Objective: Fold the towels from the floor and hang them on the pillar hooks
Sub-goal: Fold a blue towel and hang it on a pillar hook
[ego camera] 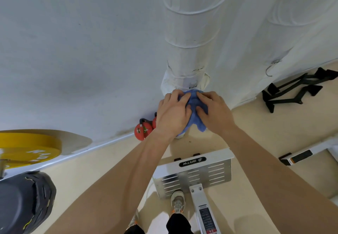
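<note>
The step in hand looks like the hanging itself: the person holds a bunched blue towel (194, 101) up against the face of the white pillar (190, 32), directly under a small metal hook (192, 86) fixed to it. Both hands are close together on the cloth. The left hand (173, 113) grips its left side with curled fingers, and the right hand (214, 113) pinches the right side, so the towel's upper edge sits just below the hook while a loose blue corner hangs beneath the right hand. Whether any fold or loop has caught on the hook cannot be told, since the fingers and cloth cover that spot. Pale cloth (167, 84) hangs on the pillar behind the blue towel; it may be a towel already hung, but that is not certain. A second hook (270, 70) shows on the white surface to the right of the pillar, and it is bare. By this reading the folding of this towel is done, and the next move calls for lifting the top edge a little up the pillar, slipping it over the hook's tip, then easing both grips off one after the other so that the folds do not fall open. At the foot of the pillar, to its left, stand red kettlebells (143, 130), and in front of it lies a white machine base (193, 173).
</note>
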`<action>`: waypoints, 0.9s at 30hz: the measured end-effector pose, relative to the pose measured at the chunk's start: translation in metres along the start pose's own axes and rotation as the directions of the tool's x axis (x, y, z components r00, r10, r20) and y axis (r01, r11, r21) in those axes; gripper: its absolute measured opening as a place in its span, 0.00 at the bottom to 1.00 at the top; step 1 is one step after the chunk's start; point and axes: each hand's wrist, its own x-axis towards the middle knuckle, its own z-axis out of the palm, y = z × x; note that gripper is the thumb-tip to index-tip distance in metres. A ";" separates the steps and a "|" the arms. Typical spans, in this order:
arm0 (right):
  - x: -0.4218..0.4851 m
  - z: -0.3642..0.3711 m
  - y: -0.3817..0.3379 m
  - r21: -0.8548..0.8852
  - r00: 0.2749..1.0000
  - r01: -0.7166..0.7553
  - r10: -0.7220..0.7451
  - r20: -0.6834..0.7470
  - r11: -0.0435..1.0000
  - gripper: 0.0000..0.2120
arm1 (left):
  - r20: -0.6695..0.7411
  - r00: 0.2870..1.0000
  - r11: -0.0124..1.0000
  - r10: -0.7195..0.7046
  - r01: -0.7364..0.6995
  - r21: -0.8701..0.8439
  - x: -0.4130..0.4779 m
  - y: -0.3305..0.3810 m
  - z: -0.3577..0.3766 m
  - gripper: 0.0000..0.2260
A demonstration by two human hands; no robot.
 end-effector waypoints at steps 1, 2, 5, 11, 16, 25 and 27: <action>0.000 -0.004 -0.002 -0.039 1.000 0.001 -0.001 -0.001 0.999 0.22 | 0.006 1.000 1.000 0.016 -0.016 0.004 0.000 0.000 -0.002 0.16; 0.000 -0.007 -0.003 -0.058 1.000 0.005 -0.006 -0.013 0.998 0.23 | 0.009 0.999 0.999 0.033 -0.033 0.002 -0.001 0.000 -0.005 0.18; -0.003 -0.014 -0.009 -0.041 0.998 0.015 -0.017 -0.057 0.999 0.27 | -0.014 0.999 0.996 0.048 -0.049 -0.070 -0.005 0.000 -0.013 0.20; -0.016 -0.014 -0.008 -0.025 0.987 0.003 -0.007 -0.158 1.000 0.30 | -0.045 0.999 0.993 0.029 -0.034 -0.110 -0.015 0.000 -0.013 0.23; -0.019 -0.008 -0.002 -0.037 0.990 0.002 -0.007 -0.140 0.999 0.30 | -0.029 0.999 0.996 0.015 -0.018 -0.085 -0.018 0.001 -0.006 0.23; -0.003 0.000 -0.005 0.055 0.998 -0.066 0.067 -0.009 0.996 0.27 | 0.028 0.999 0.989 0.029 -0.025 -0.144 -0.011 0.003 -0.003 0.19; -0.002 -0.004 -0.008 0.033 0.997 -0.078 0.078 0.014 0.996 0.27 | 0.049 0.998 0.987 0.048 -0.040 -0.159 -0.010 0.003 -0.009 0.20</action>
